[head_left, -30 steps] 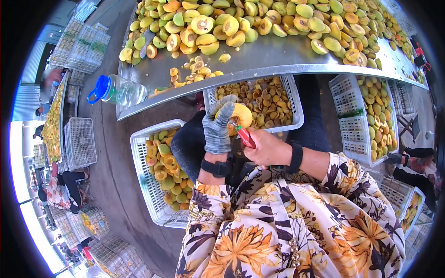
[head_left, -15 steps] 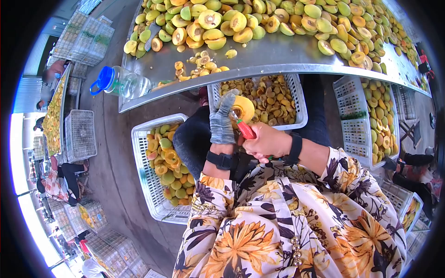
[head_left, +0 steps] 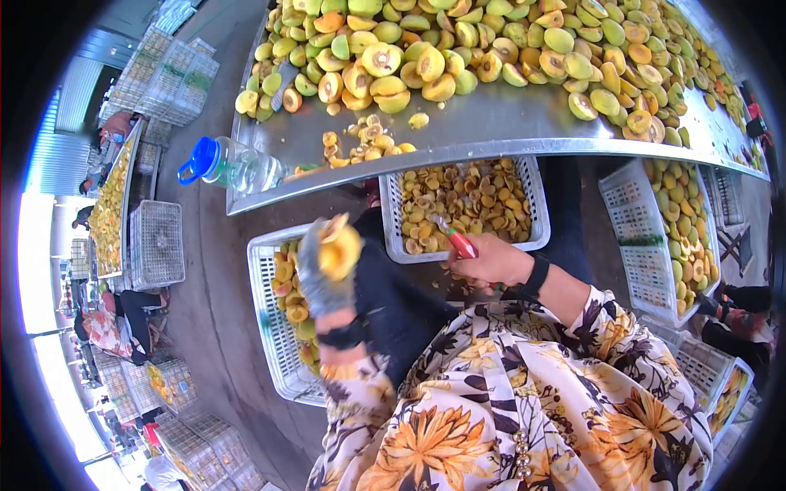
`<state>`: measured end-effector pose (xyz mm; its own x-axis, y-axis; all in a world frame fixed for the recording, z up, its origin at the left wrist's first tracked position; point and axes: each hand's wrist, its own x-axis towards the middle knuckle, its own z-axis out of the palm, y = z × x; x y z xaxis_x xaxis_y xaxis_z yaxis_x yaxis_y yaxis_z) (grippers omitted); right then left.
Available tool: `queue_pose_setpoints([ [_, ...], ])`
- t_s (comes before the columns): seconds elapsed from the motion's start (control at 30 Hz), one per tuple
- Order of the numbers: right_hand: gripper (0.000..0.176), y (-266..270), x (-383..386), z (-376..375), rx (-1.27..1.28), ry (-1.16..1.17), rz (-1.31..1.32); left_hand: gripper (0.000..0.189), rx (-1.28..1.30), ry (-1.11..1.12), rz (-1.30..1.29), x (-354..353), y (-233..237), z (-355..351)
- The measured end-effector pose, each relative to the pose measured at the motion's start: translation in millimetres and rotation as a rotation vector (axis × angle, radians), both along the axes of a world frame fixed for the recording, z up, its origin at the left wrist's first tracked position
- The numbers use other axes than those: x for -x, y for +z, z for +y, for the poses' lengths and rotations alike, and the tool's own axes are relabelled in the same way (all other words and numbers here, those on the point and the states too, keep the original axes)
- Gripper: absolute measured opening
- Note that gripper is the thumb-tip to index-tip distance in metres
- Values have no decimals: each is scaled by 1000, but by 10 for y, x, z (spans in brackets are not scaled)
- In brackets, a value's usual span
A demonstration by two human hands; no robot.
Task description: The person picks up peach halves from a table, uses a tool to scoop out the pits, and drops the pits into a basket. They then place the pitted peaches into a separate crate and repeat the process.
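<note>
My left hand [head_left: 326, 286], in a grey glove, is blurred by motion with its fingers around a hollowed yellow peach half [head_left: 339, 252]. It hovers over the inner edge of the left white crate [head_left: 266, 327], which holds yellow-green peaches and cut pieces. My bare right hand [head_left: 501, 263] grips the red handle of a small pitting tool [head_left: 463, 244]. The tool's metal tip points up and left, over the near side of the middle crate [head_left: 537, 200]. That crate is filled with brownish-yellow cut scraps.
A metal table [head_left: 483, 127] bears a large heap of halved peaches [head_left: 393, 61]. A blue-capped water bottle [head_left: 246, 168] lies at its left corner beside small scraps. Another peach crate [head_left: 634, 209] stands at right. Other people and stacked crates [head_left: 155, 245] are farther off.
My left hand has moved left with the peach half, away from the tool and towards the left crate. My right hand, still holding the tool, has shifted slightly right and down.
</note>
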<state>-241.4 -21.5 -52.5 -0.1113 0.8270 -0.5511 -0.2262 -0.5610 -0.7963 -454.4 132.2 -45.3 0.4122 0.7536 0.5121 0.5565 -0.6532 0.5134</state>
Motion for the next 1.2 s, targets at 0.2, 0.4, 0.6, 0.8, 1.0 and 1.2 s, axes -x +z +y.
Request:
queue_pose_setpoints([
  [0.2, 21, -558, -187, -85, -304, 123, -1110, 33, 695, 470, 636, 1435, -237, 248],
  [0.4, 30, -577, -285, -34, -256, -14, -1099, 36, 1034, 516, 530, 2604, -1086, 131],
  [0.6, 37, -699, -328, -180, -379, -87, -1074, 41, 780, 428, 450, 1846, -553, 329],
  [0.8, 40, -501, -254, -286, -376, -108, -1024, 38, 345, -131, 232, -281, 394, 1174],
  [1.0, 35, -311, -181, -613, -346, -225, -968, 80, 224, -66, 655, -2203, 227, 1329],
  [1.2, 31, -134, -258, -816, -184, -340, -932, 81, 430, -71, 676, -2547, 37, 1588],
])
